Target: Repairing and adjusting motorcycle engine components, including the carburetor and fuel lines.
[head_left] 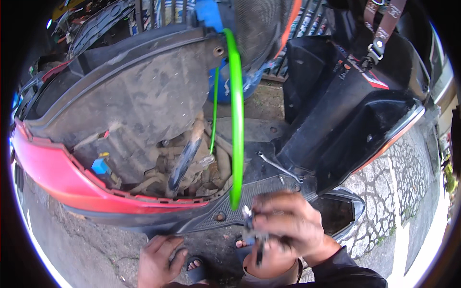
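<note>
My right hand (292,223) is closed on a small dark and silver metal part (253,225), blurred by motion, at the lower middle, over my leg. My left hand (161,259) is low at the left, below the scooter's edge, fingers loosely bent with a gap to the thumb and nothing clearly held. Just beyond my hands is the ridged black footboard (225,211) of a scooter, with a silver wrench (281,168) lying on it. A bright green hose (236,120) arches down over the opened red and black body (57,163), whose grimy engine area shows inside.
The black front shield (331,110) fills the right, with a brown patterned strap (382,21) above it. Behind are a blue container (218,89) and metal bars (281,67). Cracked pavement (379,192) runs along the right. My sandalled feet (197,269) show at the bottom.
</note>
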Motion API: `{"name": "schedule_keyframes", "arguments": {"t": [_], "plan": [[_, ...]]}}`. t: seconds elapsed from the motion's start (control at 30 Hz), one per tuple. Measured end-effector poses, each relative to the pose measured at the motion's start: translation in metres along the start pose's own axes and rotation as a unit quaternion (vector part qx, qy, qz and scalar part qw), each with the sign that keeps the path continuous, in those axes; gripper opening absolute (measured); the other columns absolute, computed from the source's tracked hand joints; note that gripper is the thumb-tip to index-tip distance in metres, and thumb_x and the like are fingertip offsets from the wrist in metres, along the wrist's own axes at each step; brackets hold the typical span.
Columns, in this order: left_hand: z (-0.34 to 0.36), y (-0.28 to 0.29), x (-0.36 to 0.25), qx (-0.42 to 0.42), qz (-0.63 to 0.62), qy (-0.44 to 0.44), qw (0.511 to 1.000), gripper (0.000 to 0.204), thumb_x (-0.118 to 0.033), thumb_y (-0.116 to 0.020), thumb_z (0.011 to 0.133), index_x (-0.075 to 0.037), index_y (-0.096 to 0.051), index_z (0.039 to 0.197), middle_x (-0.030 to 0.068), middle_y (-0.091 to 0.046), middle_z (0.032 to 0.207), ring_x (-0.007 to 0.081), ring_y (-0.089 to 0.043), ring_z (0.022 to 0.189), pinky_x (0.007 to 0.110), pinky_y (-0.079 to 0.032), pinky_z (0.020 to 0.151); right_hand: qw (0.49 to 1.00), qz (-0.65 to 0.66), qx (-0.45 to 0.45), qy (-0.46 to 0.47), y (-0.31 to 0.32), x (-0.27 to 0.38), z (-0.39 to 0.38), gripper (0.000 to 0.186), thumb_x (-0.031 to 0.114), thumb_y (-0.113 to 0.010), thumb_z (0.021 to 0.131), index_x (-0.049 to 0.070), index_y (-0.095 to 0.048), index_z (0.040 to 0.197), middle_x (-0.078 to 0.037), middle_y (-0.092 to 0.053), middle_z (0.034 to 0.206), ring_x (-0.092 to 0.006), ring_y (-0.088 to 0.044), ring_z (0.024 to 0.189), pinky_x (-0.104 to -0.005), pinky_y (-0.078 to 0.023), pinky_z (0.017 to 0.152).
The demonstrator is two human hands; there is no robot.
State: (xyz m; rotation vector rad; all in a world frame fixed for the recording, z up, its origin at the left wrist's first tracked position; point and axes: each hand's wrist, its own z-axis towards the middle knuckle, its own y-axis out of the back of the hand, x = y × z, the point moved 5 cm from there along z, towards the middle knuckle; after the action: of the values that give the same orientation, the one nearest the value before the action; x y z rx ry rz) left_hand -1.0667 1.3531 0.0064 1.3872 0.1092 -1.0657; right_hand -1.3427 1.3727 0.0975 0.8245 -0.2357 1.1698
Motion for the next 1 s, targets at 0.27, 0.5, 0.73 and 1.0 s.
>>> {"name": "schedule_keyframes", "arguments": {"t": [0.27, 0.5, 0.73, 1.0], "plan": [[0.050, 0.014, -0.059, -0.085, -0.047, -0.183, 0.978, 0.032, -0.021, -0.084, 0.085, -0.007, -0.064, 0.106, 0.0075, -0.066, 0.091, 0.0272, -0.068, 0.070, 0.038, -0.056, 0.060, 0.983, 0.062, 0.081, -0.152, -0.035, -0.035, -0.020, 0.040, 0.016, -0.078, 0.089, 0.001, -0.070, 0.126, -0.018, -0.069, 0.116, -0.0318, -0.072, 0.101, -0.0393, -0.058, 0.090], [0.067, 0.004, -0.081, -0.096, 0.040, -0.204, 0.973, 0.034, -0.036, -0.082, 0.088, -0.010, -0.060, 0.087, 0.0038, -0.059, 0.079, 0.0231, -0.065, 0.063, 0.036, -0.052, 0.054, 0.978, 0.001, 0.154, -0.143, -0.041, -0.013, -0.017, 0.044, 0.014, -0.082, 0.083, 0.003, -0.071, 0.124, -0.016, -0.067, 0.116, -0.0330, -0.071, 0.102, -0.0407, -0.059, 0.089], [0.036, 0.034, -0.043, -0.171, 0.005, -0.089, 0.981, 0.033, -0.028, -0.074, 0.095, -0.007, -0.054, 0.078, 0.0062, -0.054, 0.068, 0.0272, -0.059, 0.052, 0.037, -0.048, 0.049, 0.970, -0.012, 0.174, -0.169, -0.017, -0.020, -0.034, 0.041, 0.023, -0.081, 0.083, 0.001, -0.071, 0.117, -0.015, -0.070, 0.107, -0.0248, -0.075, 0.083, -0.0368, -0.064, 0.072], [-0.001, 0.026, -0.008, -0.148, -0.030, 0.017, 0.988, 0.029, -0.022, -0.072, 0.096, -0.006, -0.057, 0.077, 0.0088, -0.056, 0.068, 0.0328, -0.058, 0.053, 0.041, -0.047, 0.050, 0.708, 0.557, -0.178, -0.396, -0.015, -0.174, -0.020, 0.037, 0.026, -0.059, 0.103, -0.006, -0.061, 0.122, -0.023, -0.072, 0.107, -0.0329, -0.075, 0.095, -0.0451, -0.065, 0.085]]}}
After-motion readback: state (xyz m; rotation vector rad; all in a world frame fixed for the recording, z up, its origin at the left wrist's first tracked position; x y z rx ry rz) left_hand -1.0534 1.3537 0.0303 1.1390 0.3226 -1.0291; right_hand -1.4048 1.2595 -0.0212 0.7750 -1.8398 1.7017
